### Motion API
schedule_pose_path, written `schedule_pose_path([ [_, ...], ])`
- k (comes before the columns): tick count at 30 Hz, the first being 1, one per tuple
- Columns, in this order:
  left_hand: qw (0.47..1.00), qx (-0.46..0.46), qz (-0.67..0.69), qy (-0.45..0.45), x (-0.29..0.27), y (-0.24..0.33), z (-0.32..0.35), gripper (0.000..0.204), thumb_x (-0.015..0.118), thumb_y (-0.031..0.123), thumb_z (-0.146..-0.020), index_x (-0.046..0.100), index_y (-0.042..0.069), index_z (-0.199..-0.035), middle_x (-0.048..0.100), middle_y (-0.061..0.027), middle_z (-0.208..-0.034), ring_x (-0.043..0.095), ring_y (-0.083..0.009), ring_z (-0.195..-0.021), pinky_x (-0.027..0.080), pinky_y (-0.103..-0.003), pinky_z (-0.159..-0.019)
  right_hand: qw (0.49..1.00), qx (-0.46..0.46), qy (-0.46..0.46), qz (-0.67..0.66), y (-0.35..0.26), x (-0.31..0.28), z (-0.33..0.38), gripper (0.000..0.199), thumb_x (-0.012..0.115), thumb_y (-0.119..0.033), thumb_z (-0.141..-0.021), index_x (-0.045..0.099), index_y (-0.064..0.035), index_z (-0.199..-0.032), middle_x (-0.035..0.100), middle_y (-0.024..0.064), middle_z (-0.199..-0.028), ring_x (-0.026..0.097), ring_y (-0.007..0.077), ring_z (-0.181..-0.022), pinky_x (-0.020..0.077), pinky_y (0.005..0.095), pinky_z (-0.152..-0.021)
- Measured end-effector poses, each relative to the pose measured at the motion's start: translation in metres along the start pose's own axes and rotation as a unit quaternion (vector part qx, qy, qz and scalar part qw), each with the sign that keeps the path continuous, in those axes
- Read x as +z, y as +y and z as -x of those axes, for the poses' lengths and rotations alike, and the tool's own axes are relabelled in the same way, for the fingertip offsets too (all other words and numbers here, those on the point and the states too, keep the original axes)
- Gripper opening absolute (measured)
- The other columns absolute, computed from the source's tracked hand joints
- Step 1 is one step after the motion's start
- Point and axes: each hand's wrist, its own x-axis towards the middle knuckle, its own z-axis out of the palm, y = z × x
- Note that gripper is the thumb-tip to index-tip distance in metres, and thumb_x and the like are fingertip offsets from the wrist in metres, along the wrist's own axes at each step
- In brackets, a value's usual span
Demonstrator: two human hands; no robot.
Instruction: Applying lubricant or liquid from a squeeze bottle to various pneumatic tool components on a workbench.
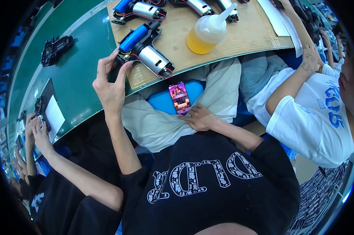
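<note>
On the near left corner of the cardboard lies a motor assembly point(151, 58), a black housing with a silver motor, a blue cylinder and red wires. My left hand point(111, 88) is closed on the black end of this assembly, thumb and forefinger on either side of it. Low between my legs, a smartphone point(179, 96) with a lit, colourful screen rests against a bright blue surface point(159, 101). My right hand point(200, 118) is at the phone's lower end, its thumb and fingers closed around that edge; part of the grip is hidden.
A squeeze bottle point(206, 34) with yellow liquid stands on the cardboard sheet point(173, 37). More motor assemblies point(145, 9) lie behind. A black housing point(56, 50) sits on the green table point(85, 51). Co-workers sit on both sides; one's forearm point(288, 88) reaches toward white paper point(277, 19).
</note>
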Motion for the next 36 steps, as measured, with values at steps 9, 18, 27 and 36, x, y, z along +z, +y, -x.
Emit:
schedule_pose_path([
  [9, 1.000, -0.009, 0.010, -0.002, -0.001, 0.000, 0.003, 0.037, 0.080, 0.008, -0.086, 0.064, -0.001, -0.118, 0.075, -0.0176, -0.106, 0.070, -0.0180, -0.100, 0.053, -0.031, -0.089, 0.975, 0.058, -0.213, 0.004, -0.013, -0.029, -0.015, 0.069, 0.058, -0.019, -0.087, 0.040, -0.0224, -0.154, 0.071, 0.0118, -0.119, 0.069, 0.0268, -0.105, 0.0435, 0.0474, -0.094],
  [18, 1.000, -0.010, 0.015, -0.002, -0.001, 0.003, 0.001, 0.037, 0.080, 0.009, -0.087, 0.064, -0.003, -0.117, 0.075, -0.0183, -0.104, 0.070, -0.0177, -0.099, 0.053, -0.030, -0.089, 0.969, 0.060, -0.239, 0.008, -0.008, -0.013, -0.022, 0.093, 0.070, -0.016, -0.075, 0.030, -0.0196, -0.159, 0.074, 0.0109, -0.112, 0.072, 0.0268, -0.095, 0.0464, 0.0467, -0.086],
  [27, 1.000, -0.007, 0.010, 0.003, 0.000, 0.004, 0.002, 0.037, 0.080, 0.009, -0.087, 0.064, -0.002, -0.118, 0.075, -0.0175, -0.103, 0.070, -0.0171, -0.097, 0.053, -0.030, -0.088, 0.984, 0.013, -0.173, 0.040, -0.006, -0.001, -0.003, 0.065, 0.036, -0.035, -0.099, 0.020, -0.0276, -0.162, 0.070, 0.0180, -0.112, 0.068, 0.0251, -0.083, 0.0448, 0.0474, -0.084],
  [36, 1.000, 0.009, -0.004, -0.001, 0.001, 0.005, 0.000, 0.037, 0.079, 0.008, -0.087, 0.064, -0.002, -0.119, 0.074, -0.0162, -0.105, 0.069, -0.0177, -0.100, 0.053, -0.031, -0.090, 0.998, 0.046, -0.031, 0.010, -0.011, 0.005, 0.019, 0.046, 0.046, -0.033, -0.095, 0.066, -0.0141, -0.132, 0.069, 0.0131, -0.091, 0.066, 0.0265, -0.088, 0.0448, 0.0438, -0.086],
])
